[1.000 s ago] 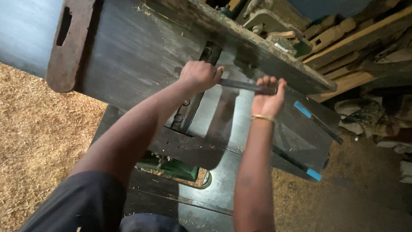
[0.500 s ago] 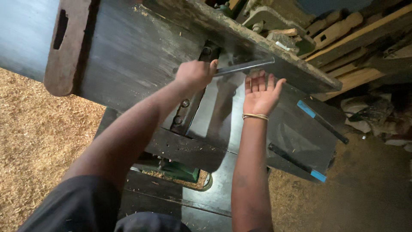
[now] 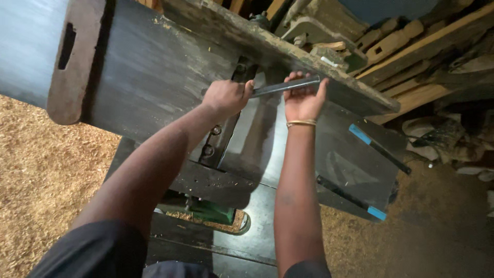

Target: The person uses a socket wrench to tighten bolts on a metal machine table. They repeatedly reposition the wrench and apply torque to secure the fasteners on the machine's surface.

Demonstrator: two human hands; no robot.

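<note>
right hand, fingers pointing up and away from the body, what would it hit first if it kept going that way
The right hand already grips the metal bar. Just beyond its fingertips lies the long wooden fence of the machine, so it would probably meet that first, though depth is unclear.

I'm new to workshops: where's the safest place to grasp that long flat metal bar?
Probably by its two ends, as here: the left hand wraps one end, the right hand cups the other from below. The metal bar is long, thin and flat, so an end grip should keep it level.
</note>
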